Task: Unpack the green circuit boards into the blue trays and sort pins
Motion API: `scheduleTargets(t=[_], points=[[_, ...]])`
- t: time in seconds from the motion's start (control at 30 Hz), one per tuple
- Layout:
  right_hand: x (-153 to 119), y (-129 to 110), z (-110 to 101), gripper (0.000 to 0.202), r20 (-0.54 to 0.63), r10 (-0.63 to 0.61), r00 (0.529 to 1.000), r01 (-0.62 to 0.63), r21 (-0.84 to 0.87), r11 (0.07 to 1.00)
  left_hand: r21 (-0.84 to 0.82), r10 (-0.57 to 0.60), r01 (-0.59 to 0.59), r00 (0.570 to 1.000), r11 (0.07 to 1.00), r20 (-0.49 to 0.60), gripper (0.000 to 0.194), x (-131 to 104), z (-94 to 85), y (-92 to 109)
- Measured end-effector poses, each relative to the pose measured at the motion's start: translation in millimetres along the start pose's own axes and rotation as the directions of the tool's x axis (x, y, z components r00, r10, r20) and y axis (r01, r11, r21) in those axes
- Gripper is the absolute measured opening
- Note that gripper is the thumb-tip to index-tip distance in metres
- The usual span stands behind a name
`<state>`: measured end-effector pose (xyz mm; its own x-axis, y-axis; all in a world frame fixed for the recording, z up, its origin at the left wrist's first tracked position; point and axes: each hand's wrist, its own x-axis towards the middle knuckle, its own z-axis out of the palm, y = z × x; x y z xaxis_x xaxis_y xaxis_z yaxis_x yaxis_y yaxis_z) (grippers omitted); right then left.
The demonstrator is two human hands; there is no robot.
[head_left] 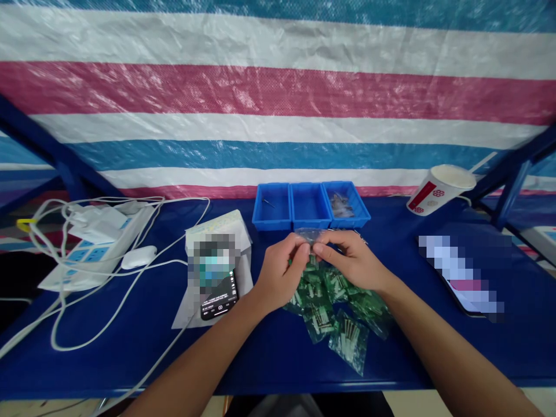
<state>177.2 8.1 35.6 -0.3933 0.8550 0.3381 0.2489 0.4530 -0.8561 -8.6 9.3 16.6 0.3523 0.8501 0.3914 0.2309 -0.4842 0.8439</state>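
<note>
Between my two hands is a small clear plastic bag (309, 233), its top edge pinched at both sides. My left hand (282, 269) closes thumb against fingers on the bag's left side. On the other side my right hand (351, 260) pinches it in the same way. Below them lies a heap of small plastic packets (320, 315) with screws and pale green-white pieces inside; one packet (350, 341) sits closest to the table's front. Just beyond my hands stand three joined blue bins (310, 205). A few screws (269, 202) lie in the left bin, small metal parts (341, 205) in the right one.
At left, white cables tangle around a power strip (93, 249) and an earbud case (139, 257). A lit phone (219, 301) leans on a tissue pack (237, 229). To the right are another phone (464, 284) and a paper cup (441, 188) with a straw. A striped sheet (278, 92) hangs behind.
</note>
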Motion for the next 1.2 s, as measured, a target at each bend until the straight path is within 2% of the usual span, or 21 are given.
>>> scheduleTargets(t=[0.2, 0.37, 0.77, 0.93, 1.2], points=[[-1.9, 2.5, -0.7, 0.028, 0.009, 0.012, 1.000, -0.012, 0.024, 1.000, -0.008, -0.004, 0.004, 1.000, 1.000, 0.001, 0.025, 0.7, -0.6, 5.7], [-2.1, 2.0, 0.4, 0.026, -0.018, -0.013, 1.000, 0.012, -0.032, 0.999, -0.015, -0.015, 0.016, 1.000, 1.000, 0.020, 0.025, 0.8, -1.2, 6.4], [-1.6, 1.5, 3.6, 0.022, -0.088, -0.099, 0.991, 0.091, -0.089, 0.992, -0.076, -0.021, 0.025, 0.999, 0.997, 0.047, 0.025, -0.6, 1.6, -0.9], [-1.7, 1.2, 3.3, 0.020, -0.086, -0.128, 0.988, 0.119, -0.105, 0.987, -0.075, -0.043, 0.048, 0.997, 0.996, 0.068, 0.027, -1.0, 1.4, -3.0], [-1.4, 2.0, 1.2, 0.020, -0.054, -0.131, 0.990, 0.123, -0.126, 0.984, -0.080, -0.003, 0.012, 0.994, 0.997, 0.112, 0.026, 0.9, -0.1, 2.8]])
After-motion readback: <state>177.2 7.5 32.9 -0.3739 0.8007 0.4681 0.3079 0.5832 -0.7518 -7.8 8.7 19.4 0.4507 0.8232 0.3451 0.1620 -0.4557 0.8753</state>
